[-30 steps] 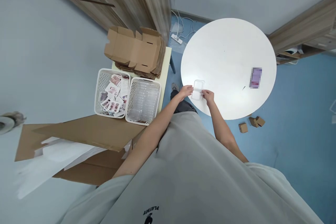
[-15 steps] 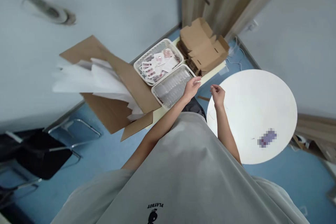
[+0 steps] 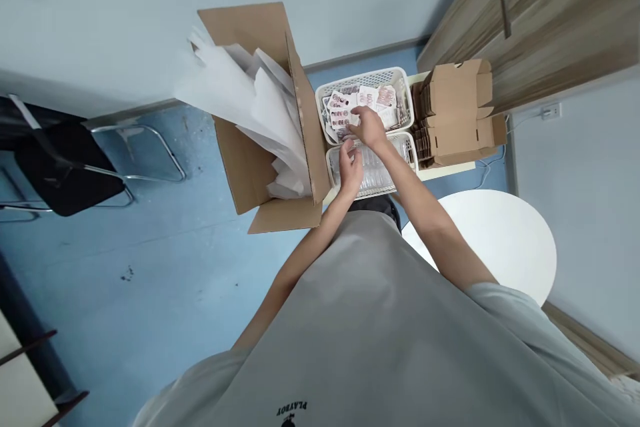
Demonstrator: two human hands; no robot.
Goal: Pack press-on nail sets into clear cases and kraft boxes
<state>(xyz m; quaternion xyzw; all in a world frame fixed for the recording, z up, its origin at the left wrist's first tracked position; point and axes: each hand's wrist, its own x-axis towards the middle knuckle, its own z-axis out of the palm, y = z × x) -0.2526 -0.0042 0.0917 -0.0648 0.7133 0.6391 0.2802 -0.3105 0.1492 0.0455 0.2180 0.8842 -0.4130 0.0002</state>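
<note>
Two white plastic baskets stand side by side on a pale yellow table. The far basket (image 3: pixel 367 75) holds several small printed cards (image 3: pixel 369 98). The near basket (image 3: pixel 411 149) holds clear plastic cases (image 3: pixel 376 173). My right hand (image 3: pixel 369 127) reaches over the far basket's near wall, fingers curled down on the cards; whether it grips one is hidden. My left hand (image 3: pixel 351 165) hovers over the near basket's left part, fingers bent above the clear cases.
A big open cardboard box (image 3: pixel 260 167) stuffed with white sheets stands left of the baskets. Flat brown cartons (image 3: pixel 453 110) are stacked to the right. A round white table (image 3: pixel 505 240) is at the lower right. A black chair (image 3: pixel 60 173) stands at the far left.
I have turned from the round white table to the baskets. Both hands left the clear case on the table and moved over the baskets.
</note>
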